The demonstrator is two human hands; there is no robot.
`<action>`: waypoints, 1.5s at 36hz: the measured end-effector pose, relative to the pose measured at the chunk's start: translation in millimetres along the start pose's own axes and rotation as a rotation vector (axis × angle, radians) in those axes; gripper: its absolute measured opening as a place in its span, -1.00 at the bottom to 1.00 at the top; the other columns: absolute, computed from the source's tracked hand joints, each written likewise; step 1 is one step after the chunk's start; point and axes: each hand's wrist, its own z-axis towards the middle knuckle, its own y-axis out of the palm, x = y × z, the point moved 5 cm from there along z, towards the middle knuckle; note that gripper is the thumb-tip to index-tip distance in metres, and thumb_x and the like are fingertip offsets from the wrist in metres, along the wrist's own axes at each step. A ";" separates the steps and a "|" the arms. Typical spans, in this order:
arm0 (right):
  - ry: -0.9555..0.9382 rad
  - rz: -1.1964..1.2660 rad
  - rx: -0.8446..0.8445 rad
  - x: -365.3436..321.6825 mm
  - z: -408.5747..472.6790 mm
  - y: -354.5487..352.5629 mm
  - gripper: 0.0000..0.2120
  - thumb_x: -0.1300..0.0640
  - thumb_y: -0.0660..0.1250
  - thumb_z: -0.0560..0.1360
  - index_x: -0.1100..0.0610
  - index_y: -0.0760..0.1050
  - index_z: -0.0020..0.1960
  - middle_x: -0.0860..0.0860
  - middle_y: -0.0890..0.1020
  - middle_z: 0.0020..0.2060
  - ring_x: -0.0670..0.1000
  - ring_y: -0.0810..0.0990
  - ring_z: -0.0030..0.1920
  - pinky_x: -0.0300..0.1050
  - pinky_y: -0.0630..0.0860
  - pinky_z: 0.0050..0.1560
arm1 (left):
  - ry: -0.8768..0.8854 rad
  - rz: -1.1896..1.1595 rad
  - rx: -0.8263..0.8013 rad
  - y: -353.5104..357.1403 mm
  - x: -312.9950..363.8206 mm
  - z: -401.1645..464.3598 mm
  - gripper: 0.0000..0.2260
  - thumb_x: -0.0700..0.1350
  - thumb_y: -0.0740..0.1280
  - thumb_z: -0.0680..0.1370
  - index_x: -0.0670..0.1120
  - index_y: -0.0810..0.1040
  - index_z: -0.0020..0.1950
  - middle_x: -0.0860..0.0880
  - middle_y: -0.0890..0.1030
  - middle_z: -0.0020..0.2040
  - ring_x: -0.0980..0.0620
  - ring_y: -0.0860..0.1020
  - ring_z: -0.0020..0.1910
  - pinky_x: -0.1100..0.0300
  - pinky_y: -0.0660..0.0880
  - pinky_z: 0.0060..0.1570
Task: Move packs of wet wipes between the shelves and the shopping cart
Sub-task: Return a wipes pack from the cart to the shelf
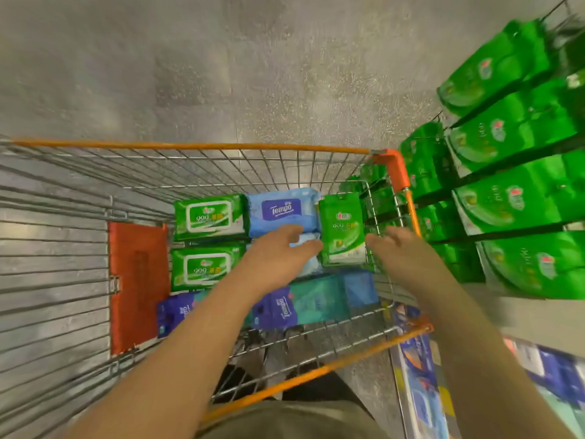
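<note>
A wire shopping cart (196, 146) with orange rims holds several wipe packs. Two green packs (210, 217) lie at its left, a light blue Tempo pack (281, 209) in the middle, and a small green pack (343, 228) stands at the right wall. My left hand (278, 251) reaches into the cart with fingers spread over a second light blue pack (308, 264), fingertips near the small green pack's left edge. My right hand (399, 245) hovers just right of that green pack, fingers relaxed and holding nothing. Dark blue and teal Tempo packs (304, 304) lie at the near end.
Shelves on the right carry rows of green wipe packs (506, 201) hanging close beside the cart. Blue packs (418, 384) fill a lower shelf at bottom right. An orange flap (139, 280) lies in the cart's left part. Grey speckled floor (253, 74) stretches ahead.
</note>
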 end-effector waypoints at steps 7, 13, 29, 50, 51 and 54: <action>0.096 0.032 -0.085 28.0 74.6 36.1 -0.44 -0.10 0.26 0.63 0.18 0.28 0.52 0.10 0.53 0.25 -0.09 0.40 -0.27 -0.19 0.34 -0.31 | -0.233 -0.314 -0.030 47.0 -13.3 67.4 -0.76 0.12 0.30 0.63 0.05 0.50 -0.18 0.01 0.58 0.01 -0.11 0.58 0.21 -0.06 0.48 0.34; 0.152 0.098 -0.094 46.3 129.1 66.4 -0.36 -0.14 0.29 0.59 0.18 0.25 0.53 0.03 0.46 0.34 0.08 0.49 0.06 -0.12 0.34 -0.31 | -0.291 -0.516 -0.009 83.2 -23.6 116.0 -0.79 0.14 0.30 0.62 0.01 0.53 -0.02 0.03 0.55 0.05 -0.04 0.52 0.14 -0.05 0.45 0.36; 0.299 0.452 -0.176 71.0 183.9 106.6 -0.41 -0.20 0.45 0.46 0.09 0.41 0.35 0.07 0.58 0.20 0.10 0.58 0.12 0.00 0.49 0.16 | -0.466 -0.735 0.036 161.2 -49.1 198.5 -0.03 0.54 0.25 0.14 0.01 0.52 0.41 0.00 0.64 0.26 0.00 0.59 0.21 0.05 0.45 0.30; 0.242 0.592 -0.206 69.8 181.6 99.6 -0.45 -0.14 0.51 0.43 0.08 0.29 0.19 -0.05 0.55 -0.05 -0.12 0.52 -0.12 -0.17 0.43 -0.19 | -0.404 -0.832 -0.058 140.5 -14.2 164.4 -0.67 0.20 0.12 0.68 0.04 0.58 0.06 0.11 0.63 -0.07 0.18 0.55 -0.08 0.30 0.39 -0.12; 0.235 0.594 -0.193 69.0 179.3 97.0 -0.42 -0.16 0.53 0.41 0.09 0.31 0.21 -0.02 0.58 0.01 -0.09 0.55 -0.09 -0.15 0.44 -0.18 | -0.393 -0.829 -0.073 140.7 -11.0 162.3 -0.68 0.20 0.12 0.69 0.05 0.57 0.08 0.13 0.62 -0.06 0.17 0.55 -0.07 0.30 0.38 -0.12; 0.187 0.618 -0.179 64.1 170.8 87.5 -0.38 -0.19 0.52 0.40 0.08 0.31 0.23 -0.08 0.54 -0.05 -0.14 0.51 -0.11 -0.19 0.37 -0.24 | -0.357 -0.824 -0.093 132.0 1.7 148.2 -0.62 0.20 0.10 0.69 0.04 0.51 0.36 0.14 0.54 0.13 0.23 0.49 0.01 0.33 0.35 -0.07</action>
